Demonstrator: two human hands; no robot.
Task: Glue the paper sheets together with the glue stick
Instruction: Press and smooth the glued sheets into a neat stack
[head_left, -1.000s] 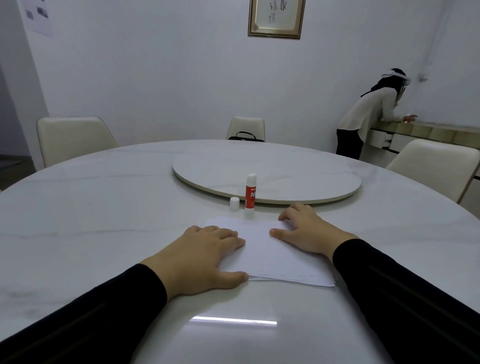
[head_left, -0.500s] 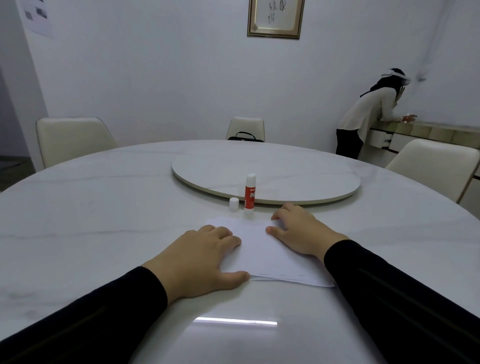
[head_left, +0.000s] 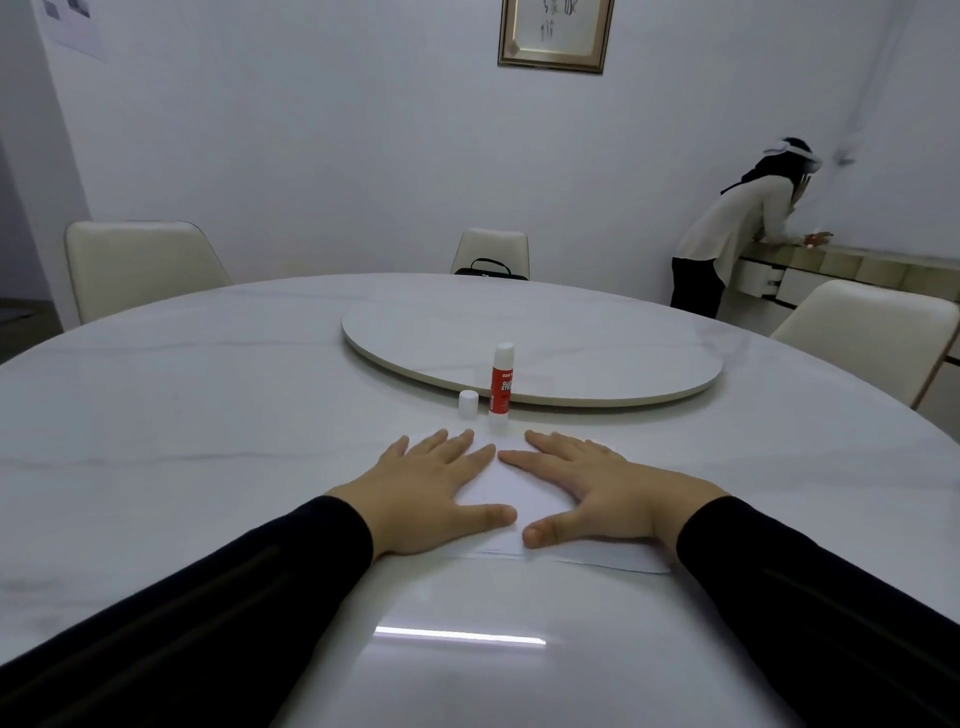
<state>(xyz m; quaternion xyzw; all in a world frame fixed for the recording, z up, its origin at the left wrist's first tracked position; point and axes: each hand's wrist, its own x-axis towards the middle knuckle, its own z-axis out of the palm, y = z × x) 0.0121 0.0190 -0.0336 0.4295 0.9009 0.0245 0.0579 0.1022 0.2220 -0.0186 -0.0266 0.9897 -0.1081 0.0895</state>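
The paper sheets (head_left: 506, 493) lie flat on the surface (head_left: 208, 441), just in front of the upright glue stick (head_left: 501, 382) and its cap (head_left: 468, 404). Both hands, left hand (head_left: 431, 493) and right hand (head_left: 592, 491), press flat and spread on them, grasping nothing. Thin and limp, the sheets likely slide easily; lift by an edge.

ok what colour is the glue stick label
Red with white lettering, on a white tube: the glue stick stands upright beyond the paper, clearest in the head view.
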